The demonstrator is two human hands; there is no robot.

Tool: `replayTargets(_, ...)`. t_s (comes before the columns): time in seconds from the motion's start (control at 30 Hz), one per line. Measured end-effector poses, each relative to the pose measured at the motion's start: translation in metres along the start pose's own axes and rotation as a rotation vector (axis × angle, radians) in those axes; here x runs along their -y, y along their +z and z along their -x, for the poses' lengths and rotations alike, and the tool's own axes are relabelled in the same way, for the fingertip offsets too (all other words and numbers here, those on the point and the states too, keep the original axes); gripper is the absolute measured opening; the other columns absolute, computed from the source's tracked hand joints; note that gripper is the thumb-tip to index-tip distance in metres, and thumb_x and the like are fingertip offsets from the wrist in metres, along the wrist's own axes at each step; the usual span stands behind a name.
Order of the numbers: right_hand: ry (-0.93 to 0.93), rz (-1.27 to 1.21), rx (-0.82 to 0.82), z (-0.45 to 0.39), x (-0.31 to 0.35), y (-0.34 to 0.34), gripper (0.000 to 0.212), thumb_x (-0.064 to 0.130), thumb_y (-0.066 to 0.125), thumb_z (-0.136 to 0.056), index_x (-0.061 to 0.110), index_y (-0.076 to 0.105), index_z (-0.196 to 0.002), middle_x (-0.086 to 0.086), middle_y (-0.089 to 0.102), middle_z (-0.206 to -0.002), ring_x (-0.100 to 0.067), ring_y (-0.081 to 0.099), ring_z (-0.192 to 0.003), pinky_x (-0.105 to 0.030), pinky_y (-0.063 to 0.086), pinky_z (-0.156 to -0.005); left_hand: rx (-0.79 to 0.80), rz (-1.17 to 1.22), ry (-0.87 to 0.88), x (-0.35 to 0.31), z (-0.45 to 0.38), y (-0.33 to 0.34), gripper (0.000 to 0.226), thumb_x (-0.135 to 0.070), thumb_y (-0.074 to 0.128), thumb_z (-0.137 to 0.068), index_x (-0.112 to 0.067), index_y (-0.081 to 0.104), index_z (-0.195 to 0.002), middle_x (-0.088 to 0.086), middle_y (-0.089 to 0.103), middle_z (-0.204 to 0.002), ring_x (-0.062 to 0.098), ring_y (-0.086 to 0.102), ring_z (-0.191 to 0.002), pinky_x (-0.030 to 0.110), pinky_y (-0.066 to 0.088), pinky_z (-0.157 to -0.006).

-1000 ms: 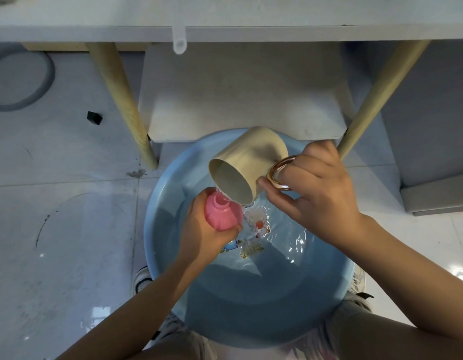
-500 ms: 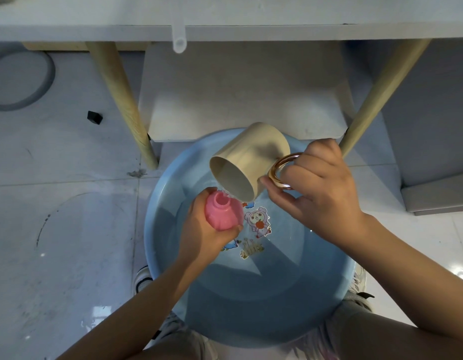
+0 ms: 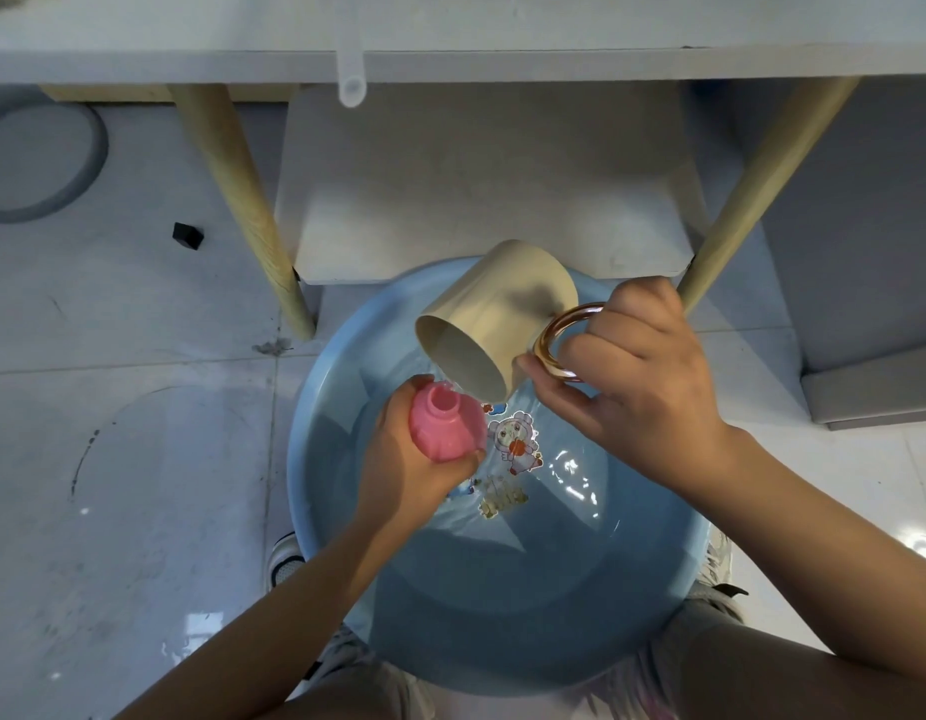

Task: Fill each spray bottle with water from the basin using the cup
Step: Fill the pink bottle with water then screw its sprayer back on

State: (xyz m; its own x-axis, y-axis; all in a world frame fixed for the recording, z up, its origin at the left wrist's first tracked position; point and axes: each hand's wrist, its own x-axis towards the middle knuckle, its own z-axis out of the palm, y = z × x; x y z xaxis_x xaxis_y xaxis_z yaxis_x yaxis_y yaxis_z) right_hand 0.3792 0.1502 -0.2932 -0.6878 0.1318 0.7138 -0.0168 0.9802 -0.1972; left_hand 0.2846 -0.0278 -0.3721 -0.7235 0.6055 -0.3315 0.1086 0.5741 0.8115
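Beige cup (image 3: 494,324) tipped by right hand (image 3: 642,392); left hand (image 3: 403,459) grips pink bottle (image 3: 447,428).

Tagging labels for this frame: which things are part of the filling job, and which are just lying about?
In the job:
- round pale-blue plastic basin holding water
- beige cylindrical cup with a gold ring handle, tilted, gripped by the right hand
- pink plastic spray bottle, neck open, gripped by the left hand

Lying about:
- small black block on the floor
- grey hose loop
- translucent funnel spout at the table edge
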Motion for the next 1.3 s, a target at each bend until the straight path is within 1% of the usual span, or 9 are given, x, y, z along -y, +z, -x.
replayTargets(0.23,0.080,0.033,-0.022,0.003,-0.003,0.002,0.031,0.013,0.071,-0.081,0.004,0.055,-0.056,-0.007,0.053,-0.056,-0.021,0.038,-0.065,-0.031,0.032,-0.066,-0.014,-0.004,0.005,0.002,-0.001,0.001,0.083,-0.024,0.090,-0.055,-0.029,0.046,-0.126,-0.009,0.054,-0.119,0.007,0.052,-0.103,0.009,0.041,-0.074)
replayTargets(0.43,0.125,0.069,-0.010,0.012,-0.009,0.010,0.031,0.013,0.071,-0.081,0.004,0.056,-0.056,-0.006,0.054,-0.054,-0.020,0.039,-0.066,-0.033,0.034,-0.067,-0.029,0.026,-0.020,-0.001,0.001,-0.002,0.082,-0.020,0.089,-0.058,-0.030,0.045,-0.127,-0.010,0.053,-0.117,-0.009,0.049,-0.092,-0.002,0.038,-0.069)
replayTargets(0.6,0.127,0.016,-0.014,0.010,-0.004,0.004,0.032,0.014,0.071,-0.082,0.004,0.055,-0.056,-0.006,0.054,-0.055,-0.021,0.039,-0.064,-0.032,0.034,-0.067,-0.019,-0.003,0.011,-0.002,0.000,-0.002,0.083,-0.022,0.090,-0.057,-0.028,0.046,-0.126,-0.010,0.054,-0.118,0.001,0.052,-0.097,-0.004,0.037,-0.070)
replayTargets(0.7,0.093,-0.021,-0.006,0.005,0.001,0.001,0.033,0.014,0.072,-0.081,0.003,0.056,-0.055,-0.007,0.054,-0.056,-0.022,0.039,-0.064,-0.031,0.033,-0.066,-0.006,0.016,0.007,0.002,-0.001,-0.001,0.081,-0.023,0.089,-0.056,-0.028,0.047,-0.124,-0.008,0.057,-0.117,0.009,0.055,-0.103,0.006,0.044,-0.074)
replayTargets(0.77,0.051,-0.026,0.005,0.003,0.003,0.002,0.034,0.014,0.072,-0.081,0.003,0.055,-0.054,-0.007,0.054,-0.056,-0.022,0.038,-0.064,-0.032,0.033,-0.066,0.000,0.032,0.005,0.005,-0.002,0.000,0.080,-0.028,0.087,-0.054,-0.029,0.048,-0.124,-0.007,0.059,-0.116,0.013,0.057,-0.104,0.023,0.051,-0.081)
replayTargets(0.83,0.014,-0.028,0.013,0.002,0.003,0.003,0.033,0.014,0.072,-0.081,0.003,0.056,-0.054,-0.007,0.052,-0.055,-0.023,0.038,-0.064,-0.032,0.033,-0.067,-0.003,0.044,0.006,0.005,-0.001,-0.001,0.078,-0.032,0.085,-0.054,-0.030,0.049,-0.122,-0.008,0.061,-0.114,0.013,0.059,-0.103,0.030,0.053,-0.083)
replayTargets(1.0,-0.049,-0.018,0.014,0.000,0.003,0.003,0.032,0.012,0.073,-0.080,0.004,0.056,-0.054,-0.006,0.048,-0.054,-0.023,0.037,-0.065,-0.032,0.033,-0.067,-0.008,0.026,0.009,0.001,0.000,-0.001,0.076,-0.024,0.087,-0.056,-0.029,0.049,-0.122,-0.009,0.060,-0.113,0.012,0.058,-0.102,0.017,0.048,-0.076)
replayTargets(1.17,-0.095,-0.020,0.023,0.000,0.002,0.000,0.032,0.012,0.073,-0.081,0.006,0.056,-0.055,-0.005,0.045,-0.055,-0.023,0.038,-0.065,-0.031,0.034,-0.070,-0.003,0.002,0.012,-0.001,0.001,-0.002,0.078,-0.025,0.088,-0.057,-0.026,0.048,-0.124,-0.010,0.058,-0.114,0.009,0.055,-0.101,0.003,0.041,-0.070)
replayTargets(1.3,-0.125,-0.011,0.036,0.000,0.005,-0.001,0.032,0.012,0.073,-0.082,0.008,0.055,-0.056,-0.004,0.044,-0.055,-0.023,0.039,-0.065,-0.031,0.034,-0.072,-0.003,0.058,-0.001,-0.001,0.002,-0.002,0.071,-0.024,0.088,-0.059,-0.024,0.051,-0.119,-0.009,0.059,-0.109,0.003,0.057,-0.097,0.002,0.043,-0.070)
